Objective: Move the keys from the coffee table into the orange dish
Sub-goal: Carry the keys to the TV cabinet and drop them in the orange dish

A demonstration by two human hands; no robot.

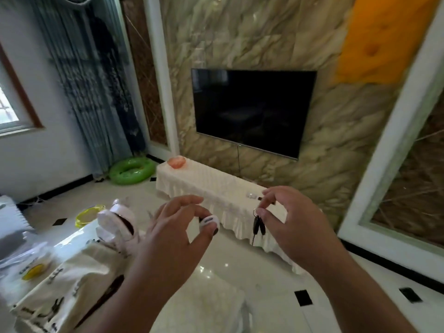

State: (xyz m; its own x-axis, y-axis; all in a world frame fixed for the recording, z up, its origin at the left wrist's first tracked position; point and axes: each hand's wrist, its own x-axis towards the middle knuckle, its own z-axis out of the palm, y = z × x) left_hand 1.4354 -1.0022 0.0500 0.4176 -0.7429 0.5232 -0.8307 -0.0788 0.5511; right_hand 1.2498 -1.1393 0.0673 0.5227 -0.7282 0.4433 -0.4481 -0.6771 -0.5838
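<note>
1. Judging by where things lie, the task is about half done: the keys are already off the coffee table and hang in the air, while the orange dish on the far end of the white-draped TV stand appears to hold none of them yet.
2. What is left, as I read it, is to carry the keys across the floor to the dish and let them go inside it.
3. The right hand pinches the key ring between thumb and forefinger, its other fingers loosely curled; the dark-headed keys dangle below the pinch.
4. The left hand is half closed, thumb and fingers holding a small white oval tag, possibly a fob; whether it is joined to the keys I cannot tell.
5. Dish and keys are well apart.
</note>
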